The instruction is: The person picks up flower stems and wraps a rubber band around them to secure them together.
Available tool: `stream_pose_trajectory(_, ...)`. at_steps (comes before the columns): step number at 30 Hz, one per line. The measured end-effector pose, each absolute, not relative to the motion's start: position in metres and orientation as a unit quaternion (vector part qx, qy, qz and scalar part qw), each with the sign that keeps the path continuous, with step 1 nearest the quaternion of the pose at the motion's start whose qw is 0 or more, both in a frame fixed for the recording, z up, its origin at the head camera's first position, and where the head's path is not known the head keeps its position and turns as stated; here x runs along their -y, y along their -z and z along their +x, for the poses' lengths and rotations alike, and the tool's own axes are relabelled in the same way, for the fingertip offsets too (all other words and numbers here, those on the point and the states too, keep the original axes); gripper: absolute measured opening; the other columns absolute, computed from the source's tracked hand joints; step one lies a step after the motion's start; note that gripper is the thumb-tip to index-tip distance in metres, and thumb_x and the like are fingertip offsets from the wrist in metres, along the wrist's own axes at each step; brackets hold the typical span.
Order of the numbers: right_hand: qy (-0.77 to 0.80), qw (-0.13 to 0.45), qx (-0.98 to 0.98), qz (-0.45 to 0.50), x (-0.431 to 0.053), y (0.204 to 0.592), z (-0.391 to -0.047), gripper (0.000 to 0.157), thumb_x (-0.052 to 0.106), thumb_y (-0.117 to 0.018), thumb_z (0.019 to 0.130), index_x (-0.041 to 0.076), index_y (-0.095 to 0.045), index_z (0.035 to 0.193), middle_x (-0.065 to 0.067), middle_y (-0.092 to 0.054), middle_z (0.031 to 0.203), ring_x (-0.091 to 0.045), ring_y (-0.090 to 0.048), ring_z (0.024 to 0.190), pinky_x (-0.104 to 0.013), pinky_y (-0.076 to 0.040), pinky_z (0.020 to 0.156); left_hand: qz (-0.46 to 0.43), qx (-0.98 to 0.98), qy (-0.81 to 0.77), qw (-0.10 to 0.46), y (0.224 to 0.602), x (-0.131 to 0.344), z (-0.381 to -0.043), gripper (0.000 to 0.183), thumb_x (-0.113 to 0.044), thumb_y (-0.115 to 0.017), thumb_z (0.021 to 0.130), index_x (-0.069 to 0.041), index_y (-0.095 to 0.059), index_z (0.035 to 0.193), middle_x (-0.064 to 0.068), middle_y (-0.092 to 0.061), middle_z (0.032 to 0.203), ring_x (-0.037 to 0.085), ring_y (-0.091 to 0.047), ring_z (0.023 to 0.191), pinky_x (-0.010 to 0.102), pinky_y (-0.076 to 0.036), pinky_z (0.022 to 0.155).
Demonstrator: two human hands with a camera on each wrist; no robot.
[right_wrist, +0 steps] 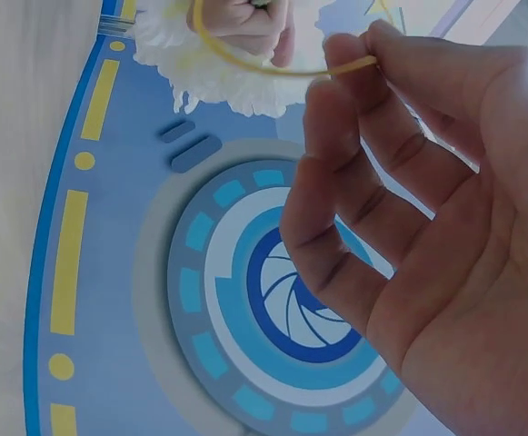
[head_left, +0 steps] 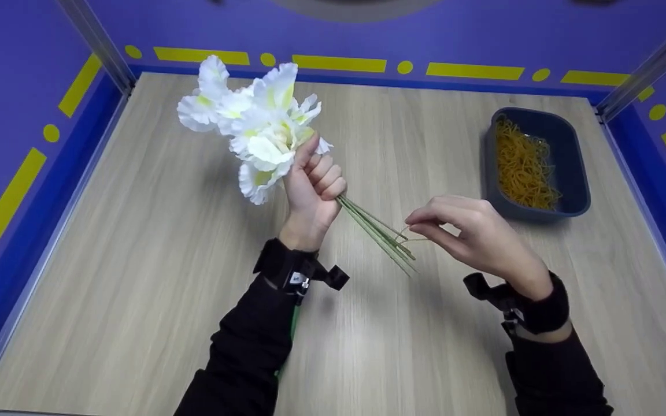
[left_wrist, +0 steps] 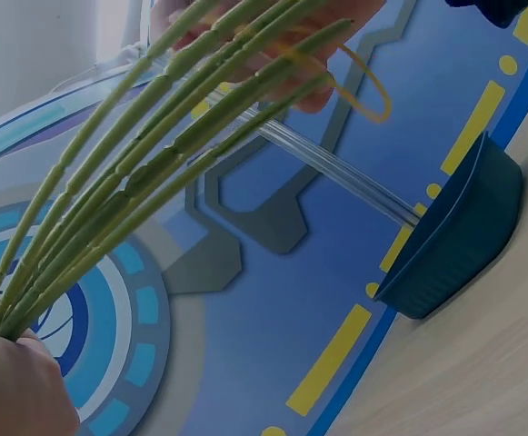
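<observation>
My left hand (head_left: pixel 314 193) grips a bunch of artificial white flowers (head_left: pixel 269 130) just below the blooms, thumb up against the petals. From the fist the green stems (head_left: pixel 370 228) slant down to the right, spreading a little; in the left wrist view the stems (left_wrist: pixel 127 173) fan out from the hand. Near the stem ends, my right hand (head_left: pixel 477 234) pinches a thin yellow rubber band (right_wrist: pixel 273 71) between thumb and index finger. The band (left_wrist: pixel 368 91) makes a loose loop at the stem tips; how many stems it encircles I cannot tell.
A dark blue-grey plastic box (head_left: pixel 573 173) stands at the right back of the wooden table (head_left: pixel 154 277). Inside it lies a heap of yellow rubber bands (head_left: pixel 524 167). Blue panels (head_left: pixel 344 34) with yellow marks border the table at the back and sides.
</observation>
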State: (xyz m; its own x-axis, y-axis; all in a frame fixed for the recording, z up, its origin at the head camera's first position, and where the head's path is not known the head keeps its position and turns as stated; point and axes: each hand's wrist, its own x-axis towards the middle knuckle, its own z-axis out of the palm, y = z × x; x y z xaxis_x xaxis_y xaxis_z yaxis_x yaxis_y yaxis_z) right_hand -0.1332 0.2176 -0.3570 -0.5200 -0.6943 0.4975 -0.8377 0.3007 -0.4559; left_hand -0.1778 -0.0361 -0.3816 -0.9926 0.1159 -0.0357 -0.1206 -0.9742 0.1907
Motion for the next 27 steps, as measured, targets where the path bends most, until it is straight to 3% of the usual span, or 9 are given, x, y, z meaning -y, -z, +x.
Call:
stream_pose_trajectory(8,-0.360,0.123,0.787,0.486,-0.206,0.362,-0.133,0.024,-0.005,-0.075,0.089,0.011,-0.074,0.106,0.005,-0.070,0.093,-0.007,-0.064,0.078,-0.015,-0.049,0.069,0.001,-0.046,-0.994,0.099,0.380,0.028,-0.171,0.053,-0.022,-0.037,0.110,-0.021,-0.017,0.060,-0.010,-0.019,0.047,0.003,-0.015,0.040,0.016,-0.013,0.035)
stream_pose_trajectory(17,-0.389,0.166,0.772,0.474,-0.197,0.369,-0.136,0.023,-0.007,-0.075,0.087,0.008,-0.073,0.104,0.003,-0.071,0.090,-0.008,-0.061,0.070,-0.015,-0.047,0.065,-0.011,-0.057,-0.988,0.142,0.382,0.017,-0.166,0.055,-0.024,-0.037,0.110,-0.022,-0.017,0.059,-0.010,-0.018,0.047,0.002,-0.014,0.040,0.016,-0.013,0.036)
stream_pose_trajectory(27,-0.400,0.151,0.807,0.407,-0.193,0.391,-0.151,0.010,0.000,-0.074,0.092,0.007,-0.073,0.100,0.003,-0.070,0.087,-0.007,-0.059,0.068,-0.015,-0.047,0.062,0.006,-0.061,-0.973,0.222,0.372,-0.006,-0.141,0.057,-0.026,-0.034,0.110,-0.023,-0.019,0.055,-0.011,-0.018,0.048,0.002,-0.014,0.040,0.015,-0.012,0.037)
